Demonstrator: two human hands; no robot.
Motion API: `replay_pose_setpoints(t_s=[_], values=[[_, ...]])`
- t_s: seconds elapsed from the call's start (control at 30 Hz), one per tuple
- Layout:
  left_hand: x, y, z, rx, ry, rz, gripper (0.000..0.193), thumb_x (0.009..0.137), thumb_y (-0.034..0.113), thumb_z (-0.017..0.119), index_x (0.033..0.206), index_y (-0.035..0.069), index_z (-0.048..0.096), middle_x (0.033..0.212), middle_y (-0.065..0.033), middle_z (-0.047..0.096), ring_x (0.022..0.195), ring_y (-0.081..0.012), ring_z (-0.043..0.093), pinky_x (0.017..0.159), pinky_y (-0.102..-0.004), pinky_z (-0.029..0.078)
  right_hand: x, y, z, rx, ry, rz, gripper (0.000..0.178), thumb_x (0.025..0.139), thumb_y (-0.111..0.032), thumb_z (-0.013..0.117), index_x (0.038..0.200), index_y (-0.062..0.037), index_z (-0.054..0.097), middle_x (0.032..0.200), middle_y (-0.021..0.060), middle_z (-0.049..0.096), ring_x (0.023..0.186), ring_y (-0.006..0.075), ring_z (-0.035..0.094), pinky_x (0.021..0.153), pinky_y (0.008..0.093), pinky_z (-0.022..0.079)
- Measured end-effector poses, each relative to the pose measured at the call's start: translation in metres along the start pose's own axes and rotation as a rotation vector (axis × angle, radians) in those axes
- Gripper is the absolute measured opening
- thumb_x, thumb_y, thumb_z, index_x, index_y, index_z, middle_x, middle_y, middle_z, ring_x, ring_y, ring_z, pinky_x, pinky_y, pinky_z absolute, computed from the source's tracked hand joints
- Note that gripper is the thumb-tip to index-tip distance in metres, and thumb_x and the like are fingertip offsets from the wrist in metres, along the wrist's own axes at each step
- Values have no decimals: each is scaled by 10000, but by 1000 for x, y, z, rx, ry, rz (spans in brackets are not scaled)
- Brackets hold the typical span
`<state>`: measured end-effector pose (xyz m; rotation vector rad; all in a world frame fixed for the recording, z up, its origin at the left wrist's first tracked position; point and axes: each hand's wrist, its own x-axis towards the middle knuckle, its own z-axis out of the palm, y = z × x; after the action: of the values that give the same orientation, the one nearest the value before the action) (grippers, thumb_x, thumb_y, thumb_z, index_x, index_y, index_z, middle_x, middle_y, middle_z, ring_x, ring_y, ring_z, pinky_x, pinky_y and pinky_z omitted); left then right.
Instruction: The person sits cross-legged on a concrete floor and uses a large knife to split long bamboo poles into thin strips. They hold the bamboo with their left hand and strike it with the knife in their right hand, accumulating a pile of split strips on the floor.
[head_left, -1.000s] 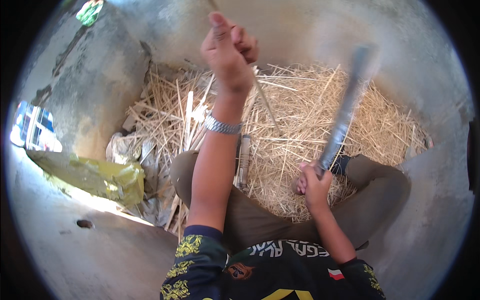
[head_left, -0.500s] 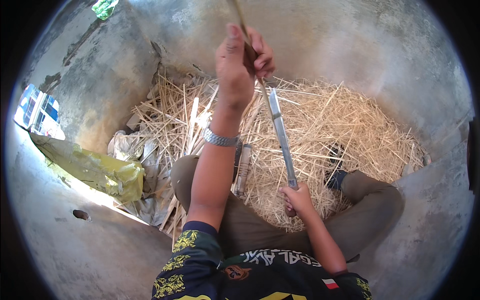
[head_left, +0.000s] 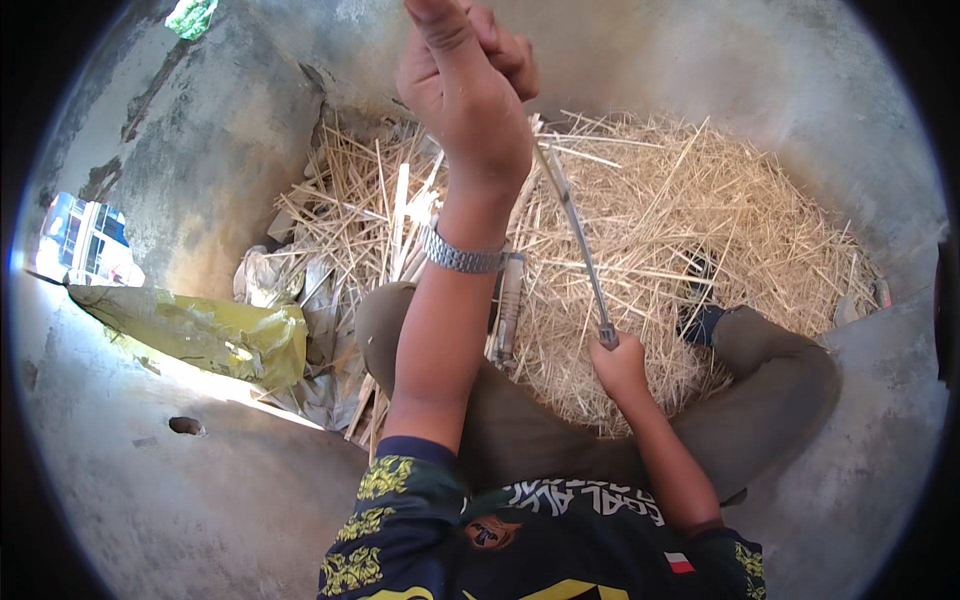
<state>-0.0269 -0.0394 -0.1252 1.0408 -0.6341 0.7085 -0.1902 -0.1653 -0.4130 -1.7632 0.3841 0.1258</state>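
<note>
My left hand (head_left: 468, 85), with a metal watch band on its wrist, is raised at the top middle. Its fingers are closed round a thin bamboo strip (head_left: 546, 160), which slants down toward the knife; most of the strip is hidden behind the hand. Low at right of centre, my right hand (head_left: 619, 366) grips the handle of a long, narrow-bladed knife (head_left: 583, 246). The blade points up and away, its far end meeting the strip. The handle is mostly hidden by the fingers.
Pale shavings and split strips (head_left: 690, 200) heap before my crossed legs (head_left: 740, 420). A yellowish plastic sack (head_left: 230, 335) lies at left. A cylindrical object (head_left: 508, 305) sits by my left knee. Grey concrete walls (head_left: 700, 60) curve round, with a small hole (head_left: 186, 426) at lower left.
My left hand has moved farther up and away. The knife has turned so its blade shows narrower, and my right hand has shifted slightly up and right. The whole view has shifted a little.
</note>
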Motion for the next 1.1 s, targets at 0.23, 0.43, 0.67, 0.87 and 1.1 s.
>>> replay_pose_setpoints(t_s=[0.23, 0.43, 0.67, 0.87, 1.1], values=[[9, 4, -16, -14, -29, -1, 588, 974, 653, 479, 786, 101, 402, 564, 40, 258, 436, -84, 227, 435, -275, 192, -22, -49, -17, 449, -283, 174, 289, 902, -171, 708, 698, -63, 533, 544, -23, 481, 512, 48, 453, 479, 242, 359], [4, 6, -2, -63, 122, -31, 560, 1024, 567, 457, 661, 143, 406, 528, 50, 343, 412, -68, 300, 375, -252, 221, -16, -50, -2, 832, 64, -510, 219, 910, -136, 677, 728, -55, 585, 584, -6, 531, 511, 82, 460, 464, 290, 375], [5, -1, -15, -30, 69, 10, 549, 1036, 540, 454, 673, 131, 404, 547, 42, 358, 436, -62, 333, 391, -244, 242, 15, -17, -5, -124, -91, 218, 266, 835, -152, 669, 640, -20, 545, 515, 43, 533, 394, 150, 491, 401, 321, 392], [5, 10, -6, -75, 86, -50, 541, 1041, 528, 453, 677, 132, 396, 557, 43, 363, 438, -59, 331, 394, -239, 244, 2, -36, -13, 399, -266, 330, 261, 872, -123, 698, 717, -96, 490, 512, -31, 445, 357, 70, 389, 333, 265, 329], [6, 4, -22, -141, 56, 23, 501, 1026, 471, 524, 688, 103, 480, 552, 27, 409, 444, -78, 376, 408, -238, 289, 49, -10, 55, -24, 22, -116, 270, 841, -213, 689, 668, -38, 578, 579, 94, 581, 556, 237, 609, 586, 417, 479]])
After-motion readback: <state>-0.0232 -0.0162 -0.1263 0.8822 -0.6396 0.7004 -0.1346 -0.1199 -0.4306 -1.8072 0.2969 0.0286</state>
